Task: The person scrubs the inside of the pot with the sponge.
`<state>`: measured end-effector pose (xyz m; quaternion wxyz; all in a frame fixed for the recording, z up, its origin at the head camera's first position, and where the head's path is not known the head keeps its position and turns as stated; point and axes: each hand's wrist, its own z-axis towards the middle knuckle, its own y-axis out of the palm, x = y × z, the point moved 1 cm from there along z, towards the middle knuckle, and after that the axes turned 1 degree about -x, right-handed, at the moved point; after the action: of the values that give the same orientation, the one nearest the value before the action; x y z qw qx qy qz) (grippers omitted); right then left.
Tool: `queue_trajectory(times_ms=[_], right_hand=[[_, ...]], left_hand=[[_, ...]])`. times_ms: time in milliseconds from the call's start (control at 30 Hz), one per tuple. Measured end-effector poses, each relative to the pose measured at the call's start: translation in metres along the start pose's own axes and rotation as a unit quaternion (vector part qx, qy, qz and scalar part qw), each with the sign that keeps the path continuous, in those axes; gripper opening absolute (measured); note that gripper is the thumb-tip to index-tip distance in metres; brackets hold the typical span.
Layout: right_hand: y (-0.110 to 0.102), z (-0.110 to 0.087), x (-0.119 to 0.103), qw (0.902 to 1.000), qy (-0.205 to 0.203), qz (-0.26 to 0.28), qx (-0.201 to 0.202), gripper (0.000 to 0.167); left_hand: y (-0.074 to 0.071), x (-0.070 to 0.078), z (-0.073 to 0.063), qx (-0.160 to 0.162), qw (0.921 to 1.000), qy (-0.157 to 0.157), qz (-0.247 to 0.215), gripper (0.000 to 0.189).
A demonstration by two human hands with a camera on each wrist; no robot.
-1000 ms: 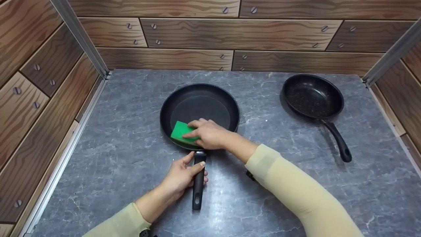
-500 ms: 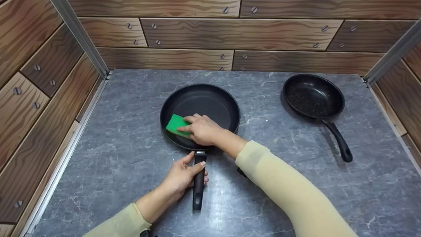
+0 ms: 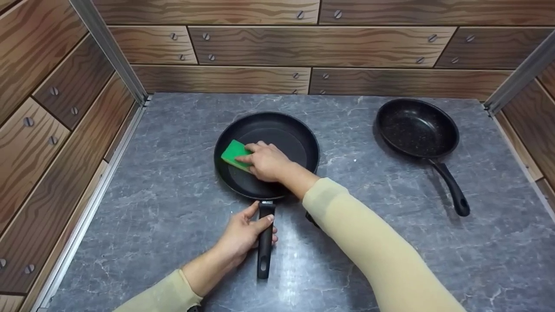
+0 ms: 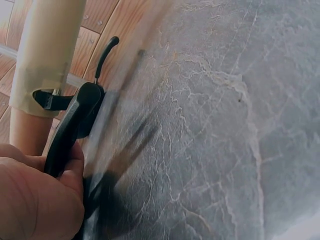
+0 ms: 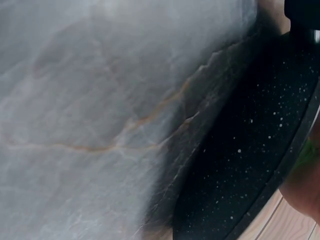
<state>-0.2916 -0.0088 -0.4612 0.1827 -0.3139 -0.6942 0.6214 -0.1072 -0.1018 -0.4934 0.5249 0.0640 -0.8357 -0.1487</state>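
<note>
Right hand (image 3: pixel 269 162): fingers grasp the right end of the sponge, reaching over the near side of the front pan
Sponge (image 3: pixel 234 149): inside the front pan, toward its left wall, green face up with a yellowish edge below; how hard it is pressed cannot be told
Front pan (image 3: pixel 284 136): set before the person on the grey table (image 3: pixel 143 208), its speckled outer side seen from the right wrist (whether the base rests flat is unclear)
Left hand (image 3: pixel 242 232): grips the handle (image 3: pixel 263 258) close to the pan, thumb along the top, other fingers passing beneath
Second pan (image 3: pixel 418 128): off to the right, well apart, its handle angled toward the person
Risk at the handle: a loosened left grip could let the pan swivel or slide under sideways pressure
Risk at the wall: heavy pressure on the left side could tip the pan
Risk at the sponge: held by one end, it could fold or slip from the fingers if it snags
</note>
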Motion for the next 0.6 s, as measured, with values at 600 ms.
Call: queue_trajectory(times_ms=[600], right_hand=[[-0.001,0.011,0.022,0.994,0.094,0.049,0.028,0.048]], left_hand=[[0.0,-0.002,0.001,0.0,0.9999,0.014,-0.009,0.085]])
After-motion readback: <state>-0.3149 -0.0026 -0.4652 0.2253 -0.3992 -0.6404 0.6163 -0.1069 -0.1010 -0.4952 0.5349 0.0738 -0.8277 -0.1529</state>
